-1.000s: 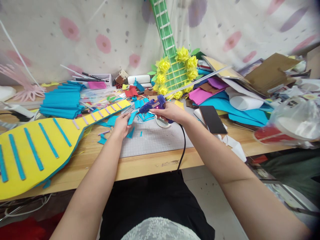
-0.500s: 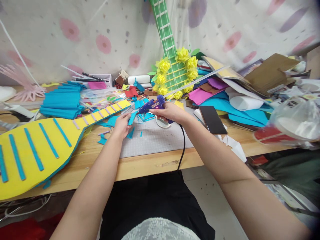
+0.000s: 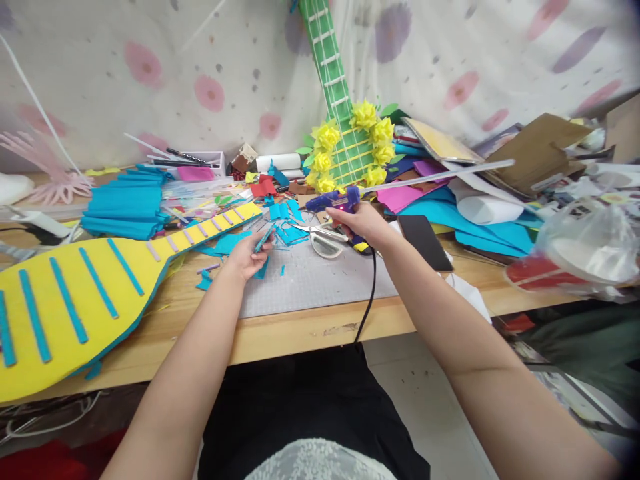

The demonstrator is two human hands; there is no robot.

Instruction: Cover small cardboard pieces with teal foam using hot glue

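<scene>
Head view, with the clock-face set at its centre: the wooden worktop (image 3: 310,330) spans the scene; on it, between eight and nine o'clock, lies a yellow guitar shape (image 3: 80,280) with blue and pale purple strips, its neck reaching towards the centre; at twelve o'clock a green guitar (image 3: 343,127) leans against the patterned curtain (image 3: 210,47), yellow flowers around its body; a pale cutting mat (image 3: 320,287) lies at six o'clock; blue sheets (image 3: 493,241) are heaped at three o'clock, with a dark phone (image 3: 425,243) nearer in.

The right hand (image 3: 367,223), between two and three o'clock, is clenched around a purple glue gun (image 3: 333,200) at one o'clock; its nozzle points towards nine, its cord drops past six; the left hand (image 3: 250,253), at nine o'clock, pinches a small folded blue piece (image 3: 265,239), apart from the nozzle; open scissors (image 3: 315,229) lie at the centre, among blue scraps (image 3: 290,235).
</scene>
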